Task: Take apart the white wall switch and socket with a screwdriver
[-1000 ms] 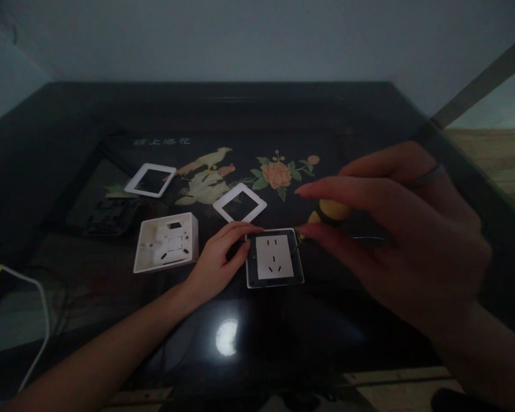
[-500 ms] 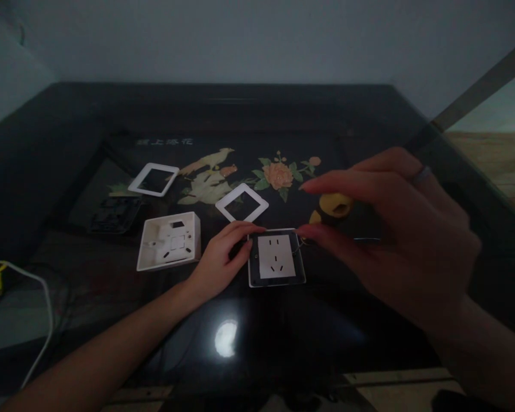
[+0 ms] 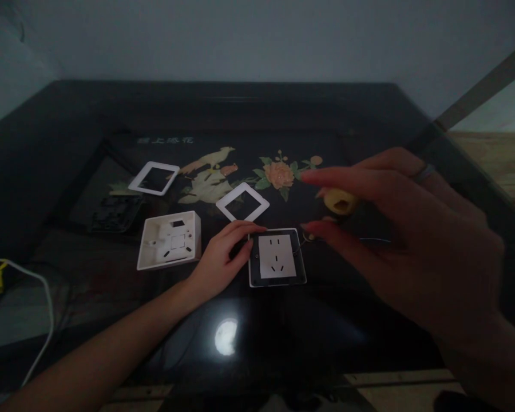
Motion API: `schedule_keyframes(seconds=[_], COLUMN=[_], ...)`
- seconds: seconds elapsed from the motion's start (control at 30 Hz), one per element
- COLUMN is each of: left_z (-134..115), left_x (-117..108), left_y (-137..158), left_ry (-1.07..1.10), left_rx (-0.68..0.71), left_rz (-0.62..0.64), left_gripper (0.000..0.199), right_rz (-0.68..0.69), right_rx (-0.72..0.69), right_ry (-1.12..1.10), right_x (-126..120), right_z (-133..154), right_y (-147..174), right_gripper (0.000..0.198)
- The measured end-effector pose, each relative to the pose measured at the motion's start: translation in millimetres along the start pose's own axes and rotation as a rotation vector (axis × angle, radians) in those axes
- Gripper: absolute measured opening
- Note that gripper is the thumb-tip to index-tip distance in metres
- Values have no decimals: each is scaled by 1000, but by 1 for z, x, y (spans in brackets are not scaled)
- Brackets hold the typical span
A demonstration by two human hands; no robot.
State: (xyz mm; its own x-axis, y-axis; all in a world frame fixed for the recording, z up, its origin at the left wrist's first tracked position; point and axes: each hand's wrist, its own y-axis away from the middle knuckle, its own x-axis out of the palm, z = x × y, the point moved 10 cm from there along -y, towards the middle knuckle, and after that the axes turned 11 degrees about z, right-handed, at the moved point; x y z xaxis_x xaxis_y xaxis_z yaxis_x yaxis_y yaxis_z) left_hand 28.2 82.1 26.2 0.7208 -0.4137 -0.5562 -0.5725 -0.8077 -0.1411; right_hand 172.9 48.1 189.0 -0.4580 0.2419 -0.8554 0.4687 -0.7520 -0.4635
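Observation:
A white socket panel with a dark surround (image 3: 276,257) lies face up on the table. My left hand (image 3: 223,249) grips its upper left edge between fingers and thumb. To the right of the panel is my right hand (image 3: 412,234), thumb and forefinger apart and the other fingers curled. A small yellow piece with a dark hole in its end (image 3: 340,202) sits within those curled fingers; its full shape is hidden. Between the panel's right edge and my right thumb runs a thin wire (image 3: 301,246). A thin pale line (image 3: 374,239) shows behind the hand.
A white back box (image 3: 170,240) stands open side up left of my left hand. Two white frames lie behind, one left (image 3: 142,186) and one nearer (image 3: 257,212). A dark module (image 3: 115,213) rests farther left. A white cable (image 3: 49,309) with a yellow tag crosses the left edge.
My right hand has shifted slightly right, away from the panel, and the yellow piece has moved with it. The left hand and panel have stayed in place.

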Motion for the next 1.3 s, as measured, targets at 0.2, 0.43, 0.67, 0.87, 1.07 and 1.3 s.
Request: schedule_keyframes(seconds=[0.2, 0.43, 0.67, 0.87, 1.07, 1.3], left_z=[-1, -2, -3, -2, -3, -4], left_x=[0, 0, 1, 0, 0, 1], left_y=[0, 1, 0, 1, 0, -1], left_ry=[-12, -18, -9, -15, -18, -16], left_rx=[-15, 21, 1, 18, 14, 22], left_rz=[12, -8, 8, -4, -5, 11], left_gripper=[27, 28, 28, 28, 29, 28], right_rz=[202, 29, 186, 7, 216, 23], right_rx=[-49, -26, -99, 19, -10, -24], right_ry=[-108, 1, -68, 38, -94, 74], right_x=[8, 1, 10, 0, 9, 0], right_z=[2, 5, 9, 1, -5, 9], right_y=[1, 1, -1, 2, 1, 3], right_gripper=[32, 31, 27, 29, 32, 30])
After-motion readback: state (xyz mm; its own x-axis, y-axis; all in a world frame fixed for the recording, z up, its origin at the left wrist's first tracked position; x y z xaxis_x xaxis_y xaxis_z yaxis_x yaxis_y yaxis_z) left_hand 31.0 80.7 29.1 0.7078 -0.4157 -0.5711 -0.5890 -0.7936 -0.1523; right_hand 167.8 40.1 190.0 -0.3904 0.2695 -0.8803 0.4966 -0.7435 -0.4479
